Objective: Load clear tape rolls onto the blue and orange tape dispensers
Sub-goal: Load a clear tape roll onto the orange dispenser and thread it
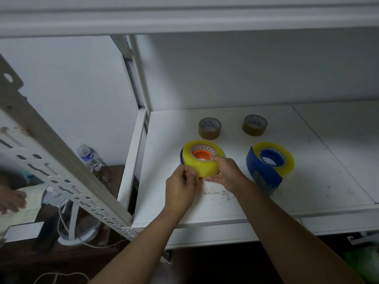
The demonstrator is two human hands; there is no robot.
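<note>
A yellowish clear tape roll [200,162] sits around the orange dispenser's hub [202,155] on the white shelf [307,160]. My left hand [181,187] pinches at the roll's front edge, fingers closed on the tape there. Beside it, my right hand [225,174] grips the roll, thumb on top near the hub and fingers beneath the front. To the right lies the blue dispenser [264,171] with another yellowish clear roll [287,160] seated on its blue hub.
Two smaller brown tape rolls [209,128] [254,125] stand at the back of the shelf. A perforated white metal upright [61,167] slants across the left. Beyond it stand a water bottle [89,156], cables and a dark wooden table [114,177].
</note>
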